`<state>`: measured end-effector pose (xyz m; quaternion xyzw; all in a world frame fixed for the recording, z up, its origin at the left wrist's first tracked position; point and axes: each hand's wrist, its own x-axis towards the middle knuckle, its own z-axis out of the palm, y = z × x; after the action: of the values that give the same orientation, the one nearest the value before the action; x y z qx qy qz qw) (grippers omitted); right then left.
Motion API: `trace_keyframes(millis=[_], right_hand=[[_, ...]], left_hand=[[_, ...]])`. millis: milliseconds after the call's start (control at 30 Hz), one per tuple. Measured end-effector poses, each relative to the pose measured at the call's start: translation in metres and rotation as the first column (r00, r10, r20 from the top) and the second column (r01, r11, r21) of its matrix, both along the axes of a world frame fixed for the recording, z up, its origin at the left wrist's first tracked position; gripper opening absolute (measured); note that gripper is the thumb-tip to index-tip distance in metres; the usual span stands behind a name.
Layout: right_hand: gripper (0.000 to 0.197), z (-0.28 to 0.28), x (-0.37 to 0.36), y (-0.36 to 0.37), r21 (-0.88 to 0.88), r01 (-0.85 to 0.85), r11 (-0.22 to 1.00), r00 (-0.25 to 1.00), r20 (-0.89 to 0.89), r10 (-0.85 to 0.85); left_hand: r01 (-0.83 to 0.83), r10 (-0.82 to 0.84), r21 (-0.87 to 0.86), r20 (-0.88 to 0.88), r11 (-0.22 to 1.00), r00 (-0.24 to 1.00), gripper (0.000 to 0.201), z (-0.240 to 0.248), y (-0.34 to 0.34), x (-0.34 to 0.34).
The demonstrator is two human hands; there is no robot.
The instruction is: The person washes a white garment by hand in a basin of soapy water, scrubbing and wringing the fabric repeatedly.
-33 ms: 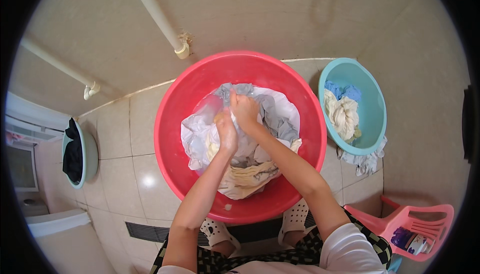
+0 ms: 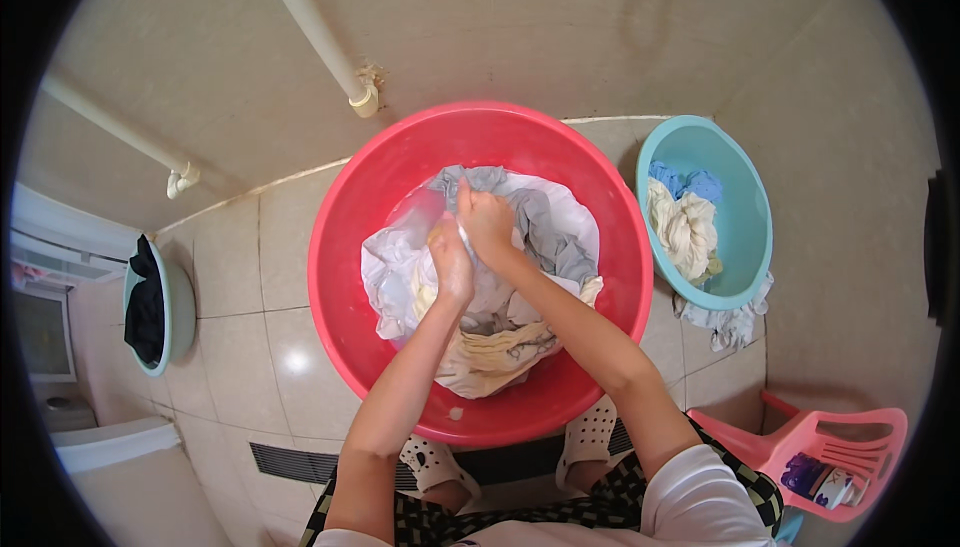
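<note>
- so the white cloth (image 2: 464,234) is in the middle of the red tub, pinched between two fists; only a sliver shows, pointing roughly away from the person, and I can't tell the whole piece's long axis
- left hand (image 2: 449,253) is curled closed on it, right hand (image 2: 487,220) too, knuckles just about together
- grey cloth (image 2: 548,234) beside them slants from the far side down to the right
- cream cloth (image 2: 497,357) sits on the near side, long axis mostly sideways, right end tipped up
- all that's inside the big red tub (image 2: 345,237) on the tiles
- teal basin (image 2: 742,217) just right of it, tilted, with blue and cream fabric
- pink chair (image 2: 885,452) lower right, purple-and-white package on it
</note>
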<state>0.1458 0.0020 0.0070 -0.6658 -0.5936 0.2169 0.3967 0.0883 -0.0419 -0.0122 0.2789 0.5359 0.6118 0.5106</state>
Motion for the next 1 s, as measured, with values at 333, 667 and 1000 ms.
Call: trace_keyframes(millis=[333, 667, 1000], right_hand=[[0.04, 0.013, -0.022, -0.065, 0.169, -0.276, 0.946, 0.961, 0.023, 0.276], [0.044, 0.006, -0.001, -0.01, 0.139, -0.105, 0.985, 0.994, 0.053, 0.098], [0.05, -0.009, -0.003, 0.011, 0.059, 0.049, 0.997, 0.998, -0.049, -0.046]], left_hand=[[0.01, -0.085, 0.182, 0.414, 0.983, 0.906, 0.039, -0.044, 0.008, -0.016], [0.029, 0.02, -0.127, 0.367, 0.991, 0.93, 0.03, 0.015, 0.004, 0.01], [-0.024, 0.035, -0.114, 0.096, 0.993, 0.995, 0.036, 0.012, 0.009, 0.001]])
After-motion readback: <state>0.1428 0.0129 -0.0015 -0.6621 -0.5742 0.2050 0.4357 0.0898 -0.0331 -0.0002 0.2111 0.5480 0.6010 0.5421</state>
